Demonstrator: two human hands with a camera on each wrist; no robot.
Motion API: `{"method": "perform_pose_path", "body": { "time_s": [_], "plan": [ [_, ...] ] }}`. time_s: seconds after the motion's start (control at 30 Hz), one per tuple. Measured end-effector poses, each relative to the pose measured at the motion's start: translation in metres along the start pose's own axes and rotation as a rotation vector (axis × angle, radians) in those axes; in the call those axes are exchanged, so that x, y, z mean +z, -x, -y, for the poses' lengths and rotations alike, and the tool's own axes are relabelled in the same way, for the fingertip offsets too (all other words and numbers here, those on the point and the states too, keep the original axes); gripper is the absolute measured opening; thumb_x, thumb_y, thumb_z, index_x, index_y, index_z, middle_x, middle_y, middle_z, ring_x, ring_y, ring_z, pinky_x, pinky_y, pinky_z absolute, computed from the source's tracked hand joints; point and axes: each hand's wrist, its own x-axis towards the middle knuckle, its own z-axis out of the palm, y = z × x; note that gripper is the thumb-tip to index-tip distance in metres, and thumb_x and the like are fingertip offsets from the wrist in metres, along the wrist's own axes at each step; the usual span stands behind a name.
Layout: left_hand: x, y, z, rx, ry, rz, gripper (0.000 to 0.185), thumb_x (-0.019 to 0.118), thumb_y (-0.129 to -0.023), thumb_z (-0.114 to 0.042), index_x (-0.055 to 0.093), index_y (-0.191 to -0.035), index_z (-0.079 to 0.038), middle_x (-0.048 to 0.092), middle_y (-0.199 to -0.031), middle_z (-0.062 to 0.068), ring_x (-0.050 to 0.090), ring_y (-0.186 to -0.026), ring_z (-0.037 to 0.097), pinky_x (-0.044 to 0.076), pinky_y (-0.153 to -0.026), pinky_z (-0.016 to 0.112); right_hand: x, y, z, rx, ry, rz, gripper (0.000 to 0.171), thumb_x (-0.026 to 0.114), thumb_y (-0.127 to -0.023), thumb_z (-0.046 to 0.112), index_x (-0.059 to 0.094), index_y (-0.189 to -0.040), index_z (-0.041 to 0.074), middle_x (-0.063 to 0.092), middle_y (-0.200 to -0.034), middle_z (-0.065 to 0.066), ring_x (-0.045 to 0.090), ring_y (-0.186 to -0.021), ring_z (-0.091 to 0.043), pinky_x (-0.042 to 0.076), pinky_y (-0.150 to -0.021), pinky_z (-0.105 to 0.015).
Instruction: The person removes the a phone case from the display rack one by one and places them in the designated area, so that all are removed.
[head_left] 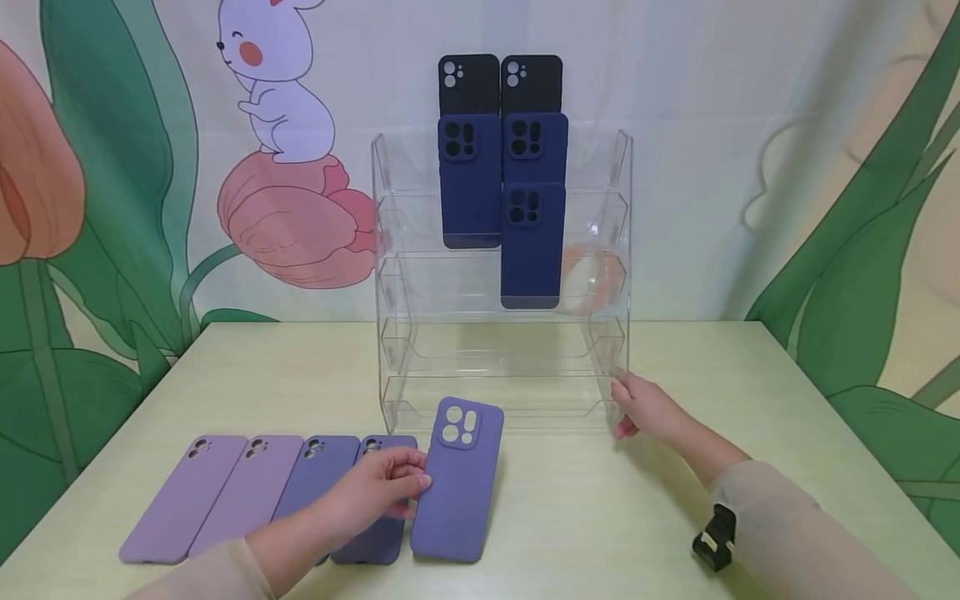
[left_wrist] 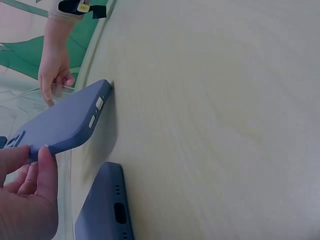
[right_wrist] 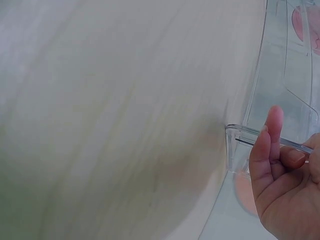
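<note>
My left hand pinches the left edge of a blue-purple phone case and tilts it up off the table. In the left wrist view my thumb and fingers hold that case by its rim. My right hand is at the lower right front corner of a clear acrylic tiered rack. In the right wrist view my thumb lies against the rack's side wall, with my fingers curled round it.
Two lilac cases and two blue-purple ones lie in a row at front left; one of them also shows in the left wrist view. Black cases and navy cases stand on the rack's upper tiers. A pale table meets a painted wall.
</note>
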Motion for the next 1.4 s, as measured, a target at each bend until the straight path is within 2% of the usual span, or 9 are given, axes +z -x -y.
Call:
{"method": "perform_pose_path", "body": {
  "time_s": [0.17, 0.43, 0.6, 0.73, 0.93, 1.07, 1.23, 1.33, 1.4],
  "plan": [
    [0.000, 0.001, 0.004, -0.008, -0.031, -0.025, 0.028, 0.060, -0.090, -0.010, 0.054, -0.110, 0.008, 0.062, -0.083, 0.001, 0.056, -0.078, 0.014, 0.054, -0.066, 0.036, 0.000, 0.002, 0.001, -0.002, -0.005, 0.008, 0.054, 0.028, -0.100, 0.018, 0.015, -0.142, -0.012, 0.044, -0.073, -0.013, 0.059, -0.056, -0.017, 0.052, -0.059, -0.031],
    [-0.001, -0.001, 0.004, 0.027, -0.238, -0.052, 0.033, 0.069, -0.083, -0.014, 0.056, -0.105, 0.007, 0.068, -0.077, 0.005, 0.062, -0.067, 0.017, 0.050, -0.054, 0.033, -0.003, 0.003, 0.000, 0.003, 0.014, -0.004, 0.054, 0.027, -0.100, 0.018, 0.016, -0.143, -0.012, 0.044, -0.071, -0.011, 0.059, -0.057, -0.017, 0.052, -0.060, -0.031],
    [-0.003, 0.001, 0.005, 0.048, -0.315, -0.028, 0.053, 0.070, -0.082, -0.012, 0.047, -0.122, 0.013, 0.068, -0.075, 0.006, 0.063, -0.061, 0.018, 0.051, -0.050, 0.032, -0.002, 0.001, -0.001, 0.003, 0.011, 0.000, 0.054, 0.027, -0.100, 0.018, 0.015, -0.143, -0.012, 0.044, -0.069, -0.010, 0.058, -0.057, -0.017, 0.052, -0.061, -0.030],
    [-0.002, 0.001, 0.004, 0.053, -0.400, -0.021, 0.067, 0.071, -0.081, -0.011, 0.037, -0.134, 0.011, 0.066, -0.070, 0.002, 0.062, -0.058, 0.016, 0.051, -0.048, 0.030, -0.002, 0.002, 0.000, 0.006, 0.009, 0.005, 0.054, 0.027, -0.100, 0.018, 0.015, -0.143, -0.012, 0.044, -0.068, -0.010, 0.059, -0.058, -0.018, 0.052, -0.062, -0.031],
    [0.003, 0.003, 0.002, 0.054, -0.507, -0.012, 0.067, 0.071, -0.080, -0.009, 0.038, -0.136, 0.006, 0.062, -0.067, -0.002, 0.058, -0.053, 0.016, 0.049, -0.047, 0.030, -0.001, 0.002, -0.002, 0.011, 0.010, 0.000, 0.054, 0.028, -0.100, 0.018, 0.015, -0.143, -0.011, 0.044, -0.073, -0.011, 0.059, -0.057, -0.017, 0.052, -0.061, -0.030],
    [0.003, 0.005, 0.001, 0.058, -0.592, -0.012, 0.063, 0.071, -0.081, -0.011, 0.041, -0.134, 0.004, 0.061, -0.065, -0.005, 0.057, -0.051, 0.014, 0.049, -0.056, 0.030, 0.001, 0.002, -0.002, 0.003, 0.001, 0.003, 0.053, 0.028, -0.100, 0.018, 0.015, -0.143, -0.012, 0.044, -0.073, -0.011, 0.058, -0.057, -0.018, 0.052, -0.060, -0.030],
    [0.006, 0.009, -0.004, 0.169, -0.787, -0.034, 0.051, 0.071, -0.081, -0.016, 0.053, -0.125, 0.001, 0.062, -0.072, -0.006, 0.057, -0.060, 0.009, 0.048, -0.060, 0.030, 0.001, 0.001, -0.001, 0.001, 0.008, 0.004, 0.053, 0.028, -0.100, 0.017, 0.015, -0.143, -0.012, 0.045, -0.073, -0.012, 0.058, -0.057, -0.017, 0.052, -0.060, -0.031],
    [0.015, 0.014, -0.007, 0.326, -1.016, -0.010, 0.050, 0.071, -0.080, -0.026, 0.057, -0.123, -0.003, 0.065, -0.095, 0.003, 0.061, -0.084, 0.015, 0.050, -0.074, 0.035, -0.001, 0.001, 0.000, 0.003, 0.014, 0.009, 0.054, 0.027, -0.100, 0.018, 0.015, -0.143, -0.011, 0.045, -0.074, -0.012, 0.058, -0.057, -0.017, 0.052, -0.061, -0.031],
    [0.021, 0.019, -0.006, 0.409, -1.145, 0.051, 0.055, 0.070, -0.081, -0.035, 0.056, -0.127, -0.007, 0.060, -0.116, 0.011, 0.058, -0.104, 0.023, 0.048, -0.085, 0.040, -0.001, 0.000, 0.000, 0.002, 0.016, 0.010, 0.054, 0.027, -0.100, 0.018, 0.015, -0.143, -0.011, 0.044, -0.072, -0.011, 0.058, -0.057, -0.017, 0.052, -0.061, -0.031]
  ]
}}
